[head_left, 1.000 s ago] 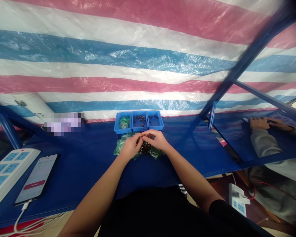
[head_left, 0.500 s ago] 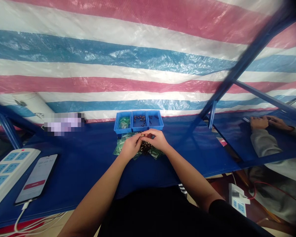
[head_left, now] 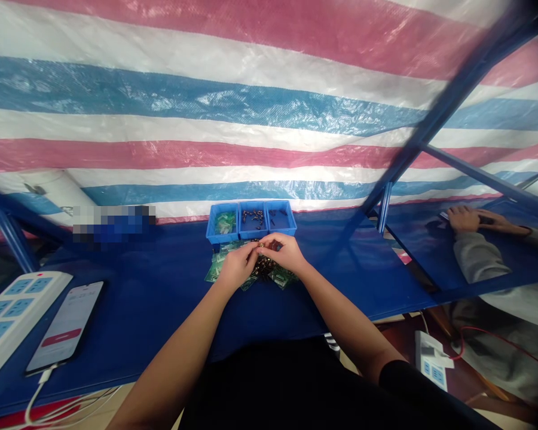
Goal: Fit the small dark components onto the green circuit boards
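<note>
My left hand [head_left: 238,263] and my right hand [head_left: 287,253] meet over the pile, fingertips pinched around one small brass-coloured metal part [head_left: 261,244]. Its exact kind is too small to tell. Beneath them lies a heap of dark and brassy metal parts [head_left: 265,269], partly hidden by my hands. Small clear packets with green contents [head_left: 216,266] spread to the left of the heap, and more green packets [head_left: 280,277] lie under my right hand. Just beyond stand three joined blue bins: the left bin [head_left: 211,230] holds green packets, the middle bin [head_left: 253,233] brassy parts, the right bin [head_left: 283,226] a few dark pieces.
On the left of the blue table [head_left: 161,310] are a white power strip [head_left: 22,316] and a phone [head_left: 65,328] with a cable. A blue metal frame [head_left: 412,155] rises at the right; past it, another person's hands [head_left: 479,220] work. Striped sheeting hangs behind.
My hands stay almost in place, still pinching the small brass part, which has turned slightly. At the right, the other person's hands have shifted a little left.
</note>
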Tool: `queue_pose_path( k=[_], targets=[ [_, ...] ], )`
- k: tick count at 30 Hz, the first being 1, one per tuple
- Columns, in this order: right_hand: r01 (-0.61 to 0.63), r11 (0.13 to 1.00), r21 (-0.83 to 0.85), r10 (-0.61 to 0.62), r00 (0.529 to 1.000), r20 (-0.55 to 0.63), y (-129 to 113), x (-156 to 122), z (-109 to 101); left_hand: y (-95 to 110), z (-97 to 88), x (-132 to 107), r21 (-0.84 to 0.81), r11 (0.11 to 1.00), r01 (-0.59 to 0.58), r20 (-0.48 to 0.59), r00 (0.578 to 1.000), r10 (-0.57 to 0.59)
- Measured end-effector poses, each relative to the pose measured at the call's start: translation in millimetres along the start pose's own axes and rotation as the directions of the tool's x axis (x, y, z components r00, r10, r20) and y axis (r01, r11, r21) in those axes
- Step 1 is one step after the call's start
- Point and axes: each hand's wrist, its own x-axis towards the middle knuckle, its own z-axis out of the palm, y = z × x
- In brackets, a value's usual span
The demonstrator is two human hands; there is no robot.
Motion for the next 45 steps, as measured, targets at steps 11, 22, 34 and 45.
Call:
queue_pose_path(
  k=[11,22,34,45],
  targets=[
    [0.026,1.000,-0.003,-0.026,0.998,0.055,-1,-1,-1,6,-4.8,-1,-0.042,0.998,0.041,0.067,0.997,-0.038],
    [0.054,0.998,-0.031,-0.053,0.997,0.048,-3,0,-2,4,-3.3,0,-0.013,1.000,-0.001,0.027,1.000,0.001],
    [0.097,0.965,-0.244,-0.214,0.828,-0.518,5,-6,-7,6,-5.5,-1,0.001,0.996,0.088,-0.061,0.994,-0.088],
    [-0.060,0.850,-0.523,-0.075,0.969,-0.234,16,10,-22,3,-4.0,0,0.009,0.999,0.050,-0.061,0.997,-0.049]
  ],
)
